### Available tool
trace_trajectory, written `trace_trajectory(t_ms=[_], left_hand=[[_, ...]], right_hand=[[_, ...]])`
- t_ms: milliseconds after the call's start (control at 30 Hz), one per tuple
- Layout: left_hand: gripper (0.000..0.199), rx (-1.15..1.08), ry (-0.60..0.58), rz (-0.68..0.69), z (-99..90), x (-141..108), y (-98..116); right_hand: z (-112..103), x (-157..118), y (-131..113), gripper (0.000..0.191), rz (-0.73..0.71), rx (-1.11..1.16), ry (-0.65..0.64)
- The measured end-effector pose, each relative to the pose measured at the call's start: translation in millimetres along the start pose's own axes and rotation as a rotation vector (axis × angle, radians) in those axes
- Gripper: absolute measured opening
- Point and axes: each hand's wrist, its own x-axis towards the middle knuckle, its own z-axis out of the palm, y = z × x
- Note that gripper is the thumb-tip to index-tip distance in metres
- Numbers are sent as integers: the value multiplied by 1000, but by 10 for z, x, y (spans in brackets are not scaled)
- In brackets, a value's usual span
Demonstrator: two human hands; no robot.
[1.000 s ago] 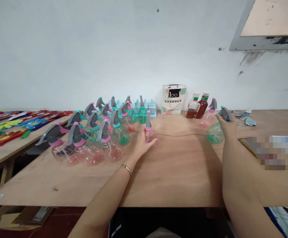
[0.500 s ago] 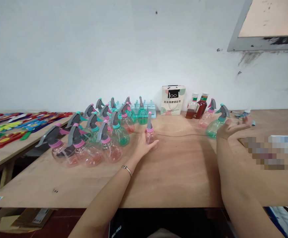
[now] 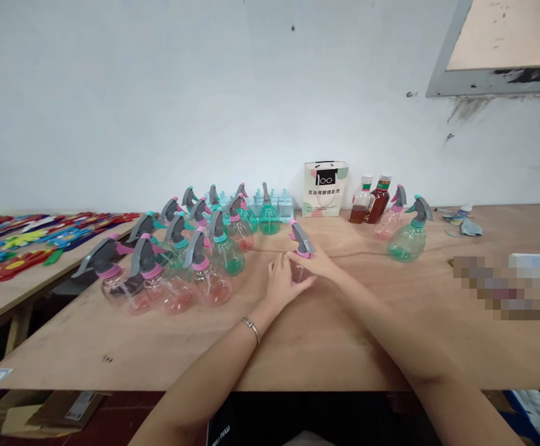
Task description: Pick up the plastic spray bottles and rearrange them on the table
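Note:
A pink spray bottle [image 3: 302, 239] with a grey trigger head stands in front of me, both my hands on it. My left hand [image 3: 283, 280] is wrapped round its clear pink body from the left and hides much of it. From the right, my right hand [image 3: 318, 262] grips it at the pink collar just under the head. The trigger head is turned at an angle. Left of my hands several more spray bottles stand in a group, among them a pink one [image 3: 212, 286] and a green one [image 3: 230, 256].
A paper bag [image 3: 324, 201] leans at the wall beside two sauce bottles [image 3: 374, 203]. Right of them stand a pink and a green spray bottle [image 3: 406, 240]. Light-blue plastic racks [image 3: 279, 206] are at the back. Colourful flat pieces [image 3: 56, 238] cover the left table.
My right hand has come in from the right and taken hold of the bottle's collar. The trigger head has turned, and the bottle has shifted slightly right with my left hand.

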Motion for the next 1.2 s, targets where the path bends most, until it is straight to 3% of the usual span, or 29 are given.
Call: trace_trajectory(t_ms=[67,133,233,300,400,467,567,700,767,900,1067,1200], left_hand=[[57,-8,-11,106,-18,17,-49],[40,-101,50,159,-45,130,-142],[28,-226,287,-32,-52,534,-327],[34,-220,392,-210,-26,934,-454],[61,-63,364,-384,17,1566,-619],[72,20,304,-427,27,1895,-705],[73,46,227,-438,30,2133,-792],[47,101,168,-444,76,1965,-793],[41,135,161,-413,94,1736,-729],[40,108,95,-219,55,1192,-532],[61,-95,60,-94,-66,598,-348],[68,-116,56,-44,-191,298,-294]], right_hand=[[-33,9,27,42,31,48,1],[-131,44,20,33,44,74,8],[-298,99,-30,31,153,200,53],[-391,117,-80,32,259,330,79],[-482,112,-171,32,290,514,88],[-511,102,-228,34,252,637,105],[-534,105,-287,38,211,755,100],[-582,135,-318,43,192,789,29],[-608,137,-334,46,204,789,20],[-637,108,-388,46,254,721,59],[-652,81,-462,44,318,666,72],[-648,89,-522,45,296,587,84]])
